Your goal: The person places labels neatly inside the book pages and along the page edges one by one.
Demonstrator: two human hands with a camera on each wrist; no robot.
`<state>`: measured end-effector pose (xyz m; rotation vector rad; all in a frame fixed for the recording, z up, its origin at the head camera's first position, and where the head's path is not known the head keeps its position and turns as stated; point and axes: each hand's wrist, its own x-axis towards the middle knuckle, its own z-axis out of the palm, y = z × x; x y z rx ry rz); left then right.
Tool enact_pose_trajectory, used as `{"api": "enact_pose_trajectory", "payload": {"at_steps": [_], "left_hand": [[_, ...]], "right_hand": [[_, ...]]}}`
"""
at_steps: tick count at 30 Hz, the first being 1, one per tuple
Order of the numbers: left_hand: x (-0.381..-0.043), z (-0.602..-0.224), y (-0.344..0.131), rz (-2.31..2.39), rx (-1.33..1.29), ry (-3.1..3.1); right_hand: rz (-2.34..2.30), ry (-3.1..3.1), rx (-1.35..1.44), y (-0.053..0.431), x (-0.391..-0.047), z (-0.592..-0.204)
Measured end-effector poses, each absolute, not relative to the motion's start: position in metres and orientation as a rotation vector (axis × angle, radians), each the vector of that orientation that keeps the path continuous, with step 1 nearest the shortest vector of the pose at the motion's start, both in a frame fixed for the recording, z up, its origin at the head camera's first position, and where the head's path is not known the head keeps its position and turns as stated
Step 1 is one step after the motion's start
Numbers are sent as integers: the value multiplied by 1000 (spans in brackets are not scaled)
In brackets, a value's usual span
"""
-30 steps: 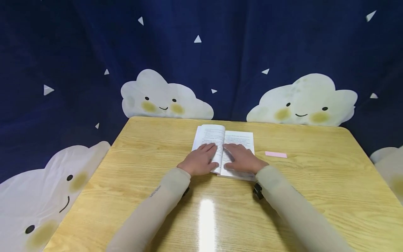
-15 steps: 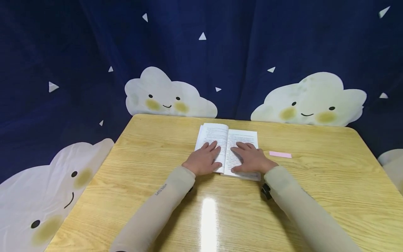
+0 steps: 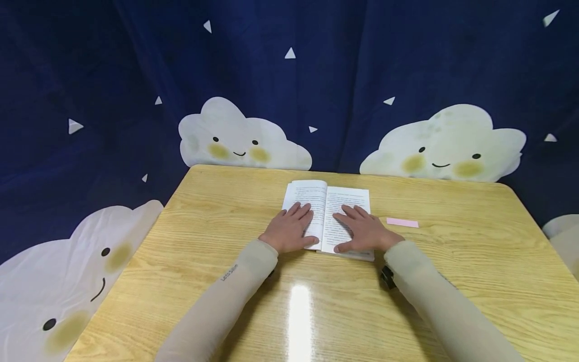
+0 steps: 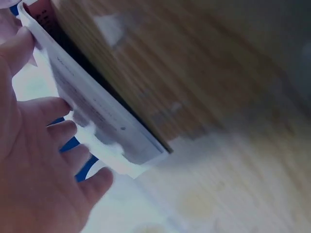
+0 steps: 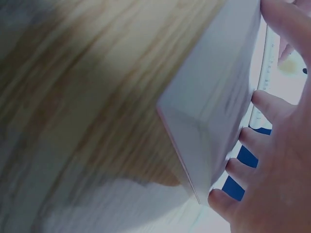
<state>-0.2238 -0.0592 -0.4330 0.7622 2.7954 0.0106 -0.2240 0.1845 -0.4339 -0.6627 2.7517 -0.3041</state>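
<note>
An open book with printed white pages lies on the wooden table. My left hand rests with spread fingers on its left page, thumb pointing toward the spine. On the right page, my right hand presses with its fingers fanned out. In the left wrist view, the left fingertips touch the book's page, and the palm shows bare. The right wrist view has the right fingertips along the page by the book's thick edge. Neither hand grips anything.
A pink paper strip lies on the table just right of the book. Behind the table hangs a dark blue curtain with smiling white clouds and small triangles.
Both hands were closer together at the spine a second ago; my right hand has slid outward over the right page. The left pages lie flatter now, and the head view shifted slightly.
</note>
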Motion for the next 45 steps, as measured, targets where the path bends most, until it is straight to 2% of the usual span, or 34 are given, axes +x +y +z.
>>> {"api": "enact_pose_trajectory", "payload": {"at_steps": [11,32,45], "left_hand": [[-226,-434,-64,162,709,2690],[-223,-437,-68,133,696,2676],[-223,-433,-66,208,677,2685]], "right_hand": [[-285,2768,-656,185,-223,-434],[-395,2801,-694,186,-221,-434],[-647,2916,-895,228,-215,-412]]}}
